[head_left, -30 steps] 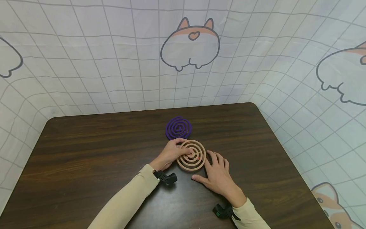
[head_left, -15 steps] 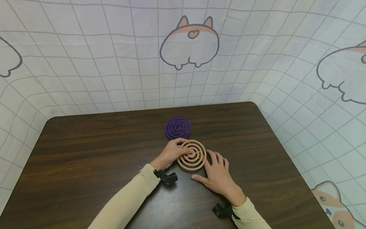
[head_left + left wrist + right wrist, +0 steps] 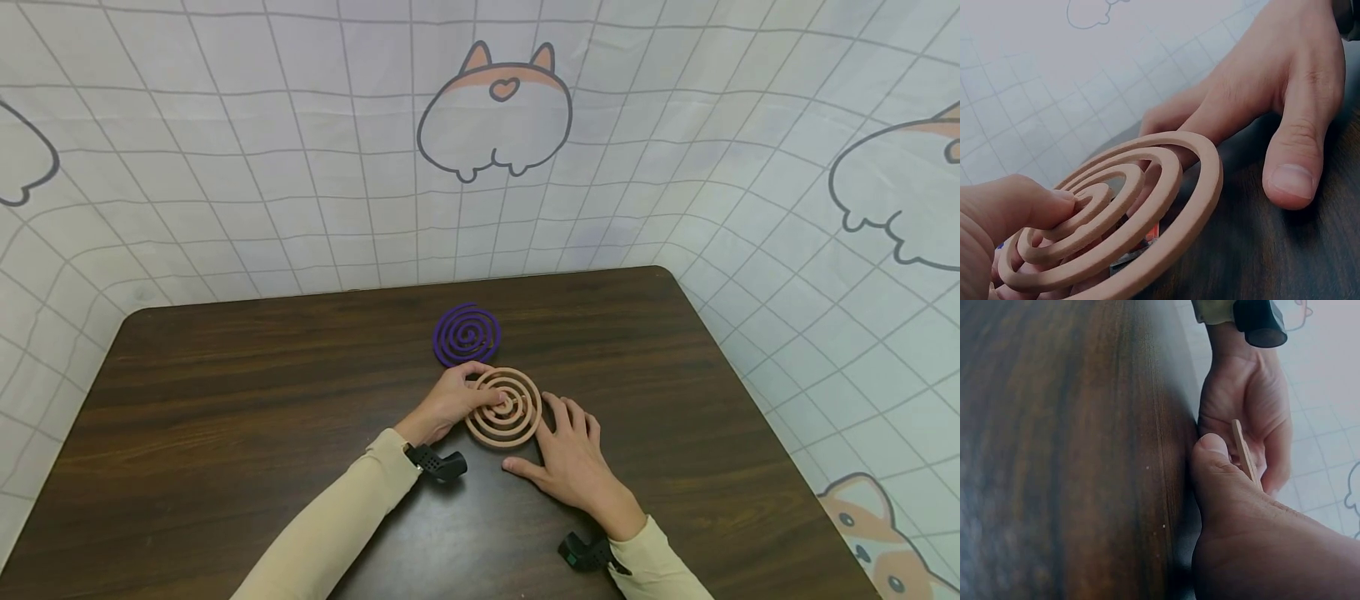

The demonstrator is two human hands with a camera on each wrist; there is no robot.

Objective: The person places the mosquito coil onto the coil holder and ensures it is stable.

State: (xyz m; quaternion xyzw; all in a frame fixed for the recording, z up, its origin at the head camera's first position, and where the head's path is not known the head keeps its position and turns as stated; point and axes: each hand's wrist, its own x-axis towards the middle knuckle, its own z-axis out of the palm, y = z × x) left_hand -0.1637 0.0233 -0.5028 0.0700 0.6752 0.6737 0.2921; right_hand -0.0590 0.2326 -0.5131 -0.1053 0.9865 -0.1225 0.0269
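Near the middle of the table, my left hand (image 3: 444,407) pinches a tan mosquito coil (image 3: 504,444), thumb on top at its centre and fingers beneath. The left wrist view shows the coil (image 3: 1211,178) tilted, with its rings spread apart and a small red-and-silver piece (image 3: 1152,234) under it, mostly hidden. My right hand (image 3: 576,467) lies with spread fingers beside the coil's right edge; whether the fingertips touch it I cannot tell. From the right wrist, the coil (image 3: 1244,450) appears edge-on behind my thumb. A purple mosquito coil (image 3: 467,336) lies just beyond my left hand.
The dark wood table (image 3: 247,433) extends to both sides of the hands. A white gridded curtain (image 3: 315,167) with cartoon corgis hangs behind the table and at its sides. Black cameras sit on both wrists, the left one (image 3: 442,467) close to the tabletop.
Both hands and both coils stay practically where they were. The red spot seen through the tan coil's rings a second ago no longer shows in the head view.
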